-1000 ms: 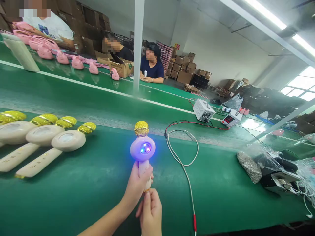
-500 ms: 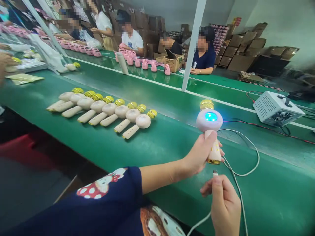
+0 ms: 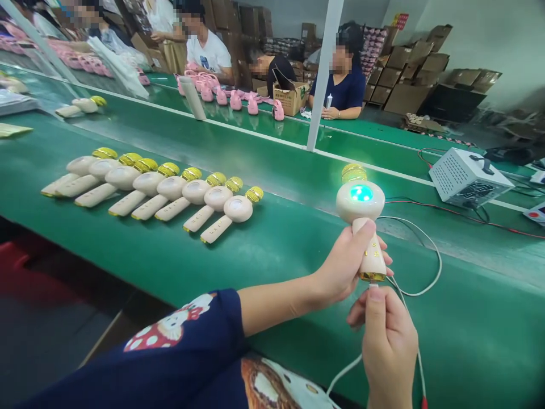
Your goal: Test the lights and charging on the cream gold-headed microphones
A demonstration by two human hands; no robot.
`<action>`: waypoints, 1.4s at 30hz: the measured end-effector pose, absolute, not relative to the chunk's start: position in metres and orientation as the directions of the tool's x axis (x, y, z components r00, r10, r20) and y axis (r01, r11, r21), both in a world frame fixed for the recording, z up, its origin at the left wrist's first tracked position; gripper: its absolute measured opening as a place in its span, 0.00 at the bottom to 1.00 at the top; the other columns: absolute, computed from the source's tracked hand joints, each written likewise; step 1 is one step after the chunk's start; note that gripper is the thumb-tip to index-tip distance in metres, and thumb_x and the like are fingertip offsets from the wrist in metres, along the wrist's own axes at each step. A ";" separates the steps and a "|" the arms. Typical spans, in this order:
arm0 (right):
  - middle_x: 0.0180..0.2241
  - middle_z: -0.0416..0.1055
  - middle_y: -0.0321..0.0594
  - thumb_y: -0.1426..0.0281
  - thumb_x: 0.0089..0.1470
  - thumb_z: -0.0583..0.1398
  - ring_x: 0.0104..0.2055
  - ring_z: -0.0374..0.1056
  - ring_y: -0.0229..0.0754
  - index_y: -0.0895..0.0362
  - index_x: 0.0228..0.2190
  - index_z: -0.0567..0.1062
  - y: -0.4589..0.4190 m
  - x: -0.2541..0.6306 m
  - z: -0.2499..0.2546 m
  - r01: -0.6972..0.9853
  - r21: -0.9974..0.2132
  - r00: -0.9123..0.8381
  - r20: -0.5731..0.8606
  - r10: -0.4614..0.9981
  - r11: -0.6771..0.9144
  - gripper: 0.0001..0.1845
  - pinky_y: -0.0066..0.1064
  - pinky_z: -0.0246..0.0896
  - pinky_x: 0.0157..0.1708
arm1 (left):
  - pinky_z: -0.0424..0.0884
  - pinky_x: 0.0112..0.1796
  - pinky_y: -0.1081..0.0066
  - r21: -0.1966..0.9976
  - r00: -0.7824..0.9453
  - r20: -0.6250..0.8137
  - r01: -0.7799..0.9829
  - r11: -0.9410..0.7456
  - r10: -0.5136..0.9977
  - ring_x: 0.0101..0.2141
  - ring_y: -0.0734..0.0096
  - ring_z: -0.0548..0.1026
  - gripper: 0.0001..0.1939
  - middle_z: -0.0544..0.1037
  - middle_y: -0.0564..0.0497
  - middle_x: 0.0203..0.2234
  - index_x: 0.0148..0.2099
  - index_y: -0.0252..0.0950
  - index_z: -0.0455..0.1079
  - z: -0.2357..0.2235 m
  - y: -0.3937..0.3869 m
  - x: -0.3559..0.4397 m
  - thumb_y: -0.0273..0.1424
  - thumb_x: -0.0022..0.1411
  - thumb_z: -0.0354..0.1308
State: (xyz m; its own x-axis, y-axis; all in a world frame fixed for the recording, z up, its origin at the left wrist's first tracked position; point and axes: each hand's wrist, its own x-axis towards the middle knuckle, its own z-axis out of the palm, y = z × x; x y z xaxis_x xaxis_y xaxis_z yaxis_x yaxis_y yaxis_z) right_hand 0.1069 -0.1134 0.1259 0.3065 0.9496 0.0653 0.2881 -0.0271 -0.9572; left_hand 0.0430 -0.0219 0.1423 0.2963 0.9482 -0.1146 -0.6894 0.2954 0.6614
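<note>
My left hand (image 3: 340, 262) is wrapped round the handle of a cream karaoke microphone (image 3: 361, 209) with a gold mesh head. Blue-green lights glow in its round middle, and gold buttons run down the handle. Right below, my right hand (image 3: 386, 335) pinches the plug of a white charging cable (image 3: 349, 368) between thumb and finger. The plug's tip meets the gold bottom end of the microphone; how deep it sits is hard to see. To the left, several similar unlit microphones (image 3: 238, 209) lie side by side on the green table (image 3: 289, 250).
A grey power supply box (image 3: 470, 179) with red and black wires stands at the right. A white post (image 3: 324, 79) rises behind the microphone. Another microphone (image 3: 85, 105) lies at the far left. Across the table, several people sit near pink items (image 3: 235, 101) and a cardboard box (image 3: 292, 97).
My right hand has brought the cable plug up from just below the microphone to its bottom end. The microphone's lights have turned from blue to blue-green. The view has shifted slightly.
</note>
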 end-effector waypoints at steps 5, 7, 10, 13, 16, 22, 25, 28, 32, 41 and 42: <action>0.14 0.62 0.32 0.49 0.59 0.51 0.17 0.56 0.35 0.54 0.21 0.66 -0.109 0.110 0.130 0.348 -0.935 0.274 0.033 0.961 -0.067 0.24 0.27 0.50 0.17 | 0.73 0.24 0.75 0.682 0.198 -0.041 -0.711 0.172 0.979 0.24 0.78 0.71 0.21 0.69 0.54 0.30 0.41 0.36 0.59 0.145 -0.022 0.040 0.46 0.57 0.60; 0.13 0.62 0.32 0.49 0.59 0.51 0.16 0.55 0.35 0.54 0.21 0.67 -0.108 0.109 0.134 0.359 -0.931 0.276 0.042 0.960 -0.063 0.25 0.28 0.49 0.17 | 0.73 0.25 0.74 0.684 0.172 -0.007 -0.718 0.130 0.985 0.24 0.78 0.71 0.22 0.69 0.54 0.30 0.41 0.36 0.59 0.146 -0.023 0.039 0.47 0.56 0.60; 0.13 0.61 0.32 0.51 0.59 0.52 0.16 0.55 0.35 0.54 0.21 0.68 -0.109 0.104 0.142 0.332 -0.939 0.306 0.021 0.952 -0.086 0.23 0.28 0.48 0.17 | 0.73 0.24 0.74 0.680 0.176 -0.001 -0.722 0.130 0.984 0.24 0.78 0.71 0.22 0.69 0.54 0.30 0.42 0.37 0.59 0.147 -0.025 0.037 0.47 0.56 0.60; 0.14 0.62 0.32 0.51 0.58 0.54 0.16 0.55 0.35 0.54 0.24 0.69 -0.111 0.102 0.145 0.228 -0.969 0.309 -0.023 0.951 -0.097 0.21 0.27 0.49 0.16 | 0.73 0.24 0.75 0.673 0.201 -0.017 -0.722 0.160 0.980 0.25 0.77 0.71 0.21 0.69 0.55 0.30 0.41 0.38 0.58 0.149 -0.026 0.036 0.46 0.56 0.60; 0.15 0.63 0.32 0.52 0.58 0.54 0.15 0.54 0.33 0.55 0.27 0.70 -0.110 0.102 0.141 0.134 -0.986 0.274 -0.055 0.960 -0.095 0.20 0.26 0.49 0.15 | 0.73 0.24 0.75 0.698 0.214 0.001 -0.700 0.152 0.977 0.24 0.78 0.71 0.19 0.69 0.55 0.30 0.41 0.38 0.58 0.151 -0.026 0.036 0.44 0.58 0.59; 0.14 0.64 0.31 0.50 0.60 0.51 0.14 0.51 0.31 0.56 0.28 0.68 -0.102 0.099 0.131 0.031 -0.999 0.181 -0.015 0.983 -0.021 0.23 0.24 0.46 0.14 | 0.71 0.24 0.77 0.773 0.134 0.035 -0.632 0.058 0.990 0.23 0.79 0.70 0.17 0.69 0.56 0.28 0.43 0.38 0.59 0.156 -0.027 0.032 0.41 0.59 0.59; 0.15 0.65 0.31 0.49 0.60 0.50 0.14 0.50 0.30 0.57 0.29 0.68 -0.102 0.097 0.131 0.010 -1.000 0.186 -0.018 0.982 -0.020 0.24 0.23 0.45 0.15 | 0.71 0.25 0.77 0.807 0.148 0.042 -0.588 0.054 0.988 0.24 0.79 0.70 0.17 0.69 0.56 0.29 0.45 0.39 0.59 0.156 -0.029 0.030 0.41 0.60 0.58; 0.15 0.66 0.32 0.49 0.60 0.48 0.14 0.50 0.30 0.57 0.29 0.69 -0.108 0.096 0.130 -0.010 -1.000 0.172 -0.022 0.985 -0.021 0.25 0.23 0.45 0.15 | 0.71 0.26 0.76 0.834 0.162 0.048 -0.550 0.049 0.986 0.25 0.78 0.71 0.17 0.70 0.56 0.30 0.46 0.40 0.59 0.155 -0.035 0.028 0.42 0.60 0.57; 0.16 0.68 0.35 0.46 0.59 0.48 0.13 0.48 0.29 0.57 0.29 0.69 -0.121 0.093 0.129 -0.065 -0.996 0.183 -0.077 0.980 -0.066 0.28 0.23 0.41 0.13 | 0.71 0.26 0.74 0.838 0.170 0.037 -0.542 0.062 0.985 0.25 0.76 0.70 0.19 0.69 0.55 0.30 0.46 0.41 0.60 0.159 -0.049 0.028 0.44 0.58 0.59; 0.13 0.66 0.34 0.48 0.60 0.48 0.12 0.45 0.29 0.57 0.32 0.73 -0.133 0.087 0.118 -0.078 -0.996 0.258 -0.053 0.965 -0.034 0.27 0.26 0.35 0.14 | 0.70 0.26 0.74 0.829 0.189 0.066 -0.556 0.051 0.980 0.26 0.76 0.69 0.20 0.69 0.55 0.29 0.47 0.41 0.60 0.159 -0.061 0.026 0.44 0.57 0.60; 0.13 0.66 0.34 0.48 0.60 0.48 0.12 0.46 0.30 0.57 0.32 0.73 -0.134 0.087 0.117 -0.080 -0.996 0.256 -0.052 0.965 -0.032 0.27 0.26 0.35 0.14 | 0.70 0.26 0.74 0.827 0.196 0.070 -0.560 0.053 0.978 0.26 0.76 0.69 0.20 0.69 0.55 0.29 0.47 0.41 0.60 0.159 -0.062 0.026 0.44 0.57 0.60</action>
